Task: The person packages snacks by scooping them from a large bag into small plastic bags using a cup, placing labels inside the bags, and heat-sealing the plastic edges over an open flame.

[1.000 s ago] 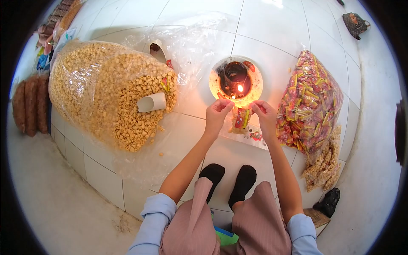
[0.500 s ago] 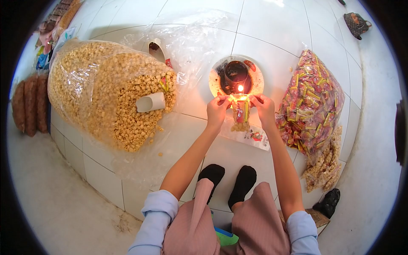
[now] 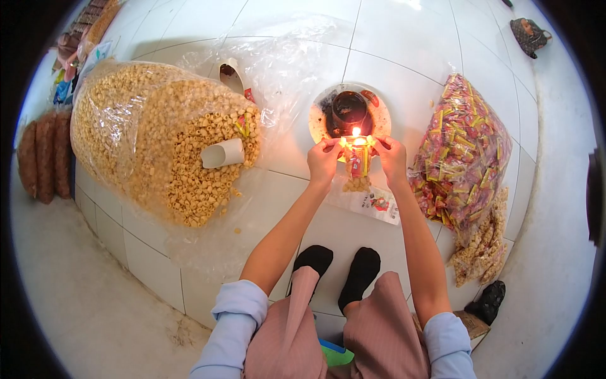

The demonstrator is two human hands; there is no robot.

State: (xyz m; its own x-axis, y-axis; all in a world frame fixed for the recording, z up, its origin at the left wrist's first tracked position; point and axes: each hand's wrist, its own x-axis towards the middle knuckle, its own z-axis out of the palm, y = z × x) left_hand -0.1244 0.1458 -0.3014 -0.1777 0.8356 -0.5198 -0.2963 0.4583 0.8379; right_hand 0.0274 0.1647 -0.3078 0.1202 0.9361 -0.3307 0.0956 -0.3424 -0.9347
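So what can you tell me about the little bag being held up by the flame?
The small bag looks like clear, thin plastic. Inside are a red-and-yellow sachet and, at the bottom, pale yellowish snack pieces. It hangs roughly upright, its top edge pinched at either side by the left hand and right hand. That edge is lit brightly, right by the flame; whether they touch, or whether the top is sealed, I can't tell.

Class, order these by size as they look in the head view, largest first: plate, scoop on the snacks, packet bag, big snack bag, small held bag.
1. Big snack bag
2. Packet bag
3. Plate
Small held bag and scoop: too close to rank.
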